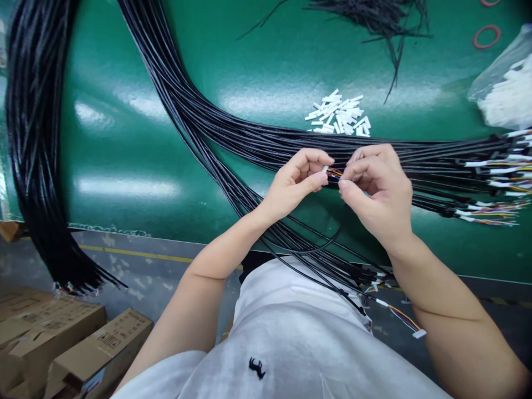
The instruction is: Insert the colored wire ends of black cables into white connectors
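Observation:
Between finger and thumb, my left hand [297,180] pinches a small white connector [325,169] at the end of a cable. Thin coloured wires [333,173] run from it to my right hand [376,185], whose closed fingertips grip them near the black cable jacket. Under and behind both hands passes a thick bundle of black cables [249,136]. Just beyond it lies a pile of short white tubes [341,113]. Below my hands, more black cables hang over the table edge, one ending in coloured wires and a white plug [419,333].
Cable ends with white sleeves [477,164] lie at the right of the green table [124,149]. A plastic bag of white pieces [507,94], red rings [486,36] and thin black strips [374,16] lie farther back. Another black bundle [37,138] hangs off the left, above cardboard boxes [100,346].

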`<state>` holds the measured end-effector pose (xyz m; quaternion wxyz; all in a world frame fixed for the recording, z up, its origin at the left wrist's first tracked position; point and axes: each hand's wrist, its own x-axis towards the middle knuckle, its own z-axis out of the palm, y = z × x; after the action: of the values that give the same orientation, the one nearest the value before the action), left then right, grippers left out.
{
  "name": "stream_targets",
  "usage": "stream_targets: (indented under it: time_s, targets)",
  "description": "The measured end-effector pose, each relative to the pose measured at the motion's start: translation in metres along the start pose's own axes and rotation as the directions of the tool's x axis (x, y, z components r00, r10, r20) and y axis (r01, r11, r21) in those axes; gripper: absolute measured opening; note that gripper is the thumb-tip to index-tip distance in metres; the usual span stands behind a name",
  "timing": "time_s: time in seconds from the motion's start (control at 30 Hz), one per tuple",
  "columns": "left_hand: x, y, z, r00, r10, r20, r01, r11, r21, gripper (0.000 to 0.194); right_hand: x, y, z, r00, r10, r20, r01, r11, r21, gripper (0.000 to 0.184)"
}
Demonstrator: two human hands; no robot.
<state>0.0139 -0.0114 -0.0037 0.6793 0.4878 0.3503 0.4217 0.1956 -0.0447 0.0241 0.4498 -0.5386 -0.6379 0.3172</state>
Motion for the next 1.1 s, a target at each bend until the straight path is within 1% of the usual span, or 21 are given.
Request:
stream_targets:
  time_s: [0.1, 0.23, 0.33, 0.43, 0.5, 0.7, 0.83, 0.97, 1.1]
  targets:
    - [0.0007, -0.0009, -0.0013, 1.0, -0.012, 0.008, 0.012, 1.0, -0.018, 0.041, -0.0009, 0.0006, -0.0002, 1.0, 0.026, -0.008, -0.026, 1.0, 0.003, 0.009]
    - [0.001, 0.0009, 0.0001, 0.998, -0.066, 0.025, 0.067, 0.997, -0.03, 0.042, -0.0017, 0.0009, 0.0026, 0.997, -0.06, -0.04, 0.057, 0.996, -0.067, 0.01]
    - [0.0009, 0.0026, 0.0015, 0.995, -0.096, 0.035, 0.098, 0.994, -0.053, 0.044, -0.0018, 0.001, 0.0044, 0.992, -0.121, -0.036, 0.116, 0.987, -0.111, 0.012]
    - [0.0007, 0.0032, 0.0017, 0.993, -0.107, 0.05, 0.112, 0.989, -0.095, 0.042, -0.0018, 0.001, 0.0046, 0.987, -0.157, -0.035, 0.151, 0.981, -0.124, 0.013]
    - [0.0006, 0.0031, 0.0012, 0.992, -0.113, 0.054, 0.118, 0.986, -0.114, 0.041, -0.0017, 0.0008, 0.0042, 0.987, -0.16, -0.033, 0.154, 0.979, -0.133, 0.013]
    - [0.0009, 0.0028, -0.0001, 0.986, -0.158, 0.045, 0.162, 0.98, -0.115, 0.043, -0.0015, -0.0004, 0.0032, 0.99, -0.135, -0.039, 0.129, 0.983, -0.127, 0.013]
    - [0.001, 0.0028, -0.0004, 0.993, -0.106, 0.058, 0.113, 0.985, -0.127, 0.037, -0.0009, -0.0006, 0.002, 0.993, -0.108, -0.037, 0.104, 0.989, -0.101, 0.011]
    - [0.001, 0.0022, -0.0006, 0.996, -0.041, 0.082, 0.052, 0.991, -0.127, 0.034, 0.0002, -0.0003, -0.0005, 0.999, -0.039, -0.008, 0.039, 0.999, -0.035, 0.009]
    - [0.0005, 0.0003, -0.0001, 0.995, -0.024, 0.099, 0.037, 0.991, -0.131, 0.028, 0.001, 0.0002, -0.0019, 1.0, 0.002, 0.016, -0.002, 1.0, -0.007, 0.01]
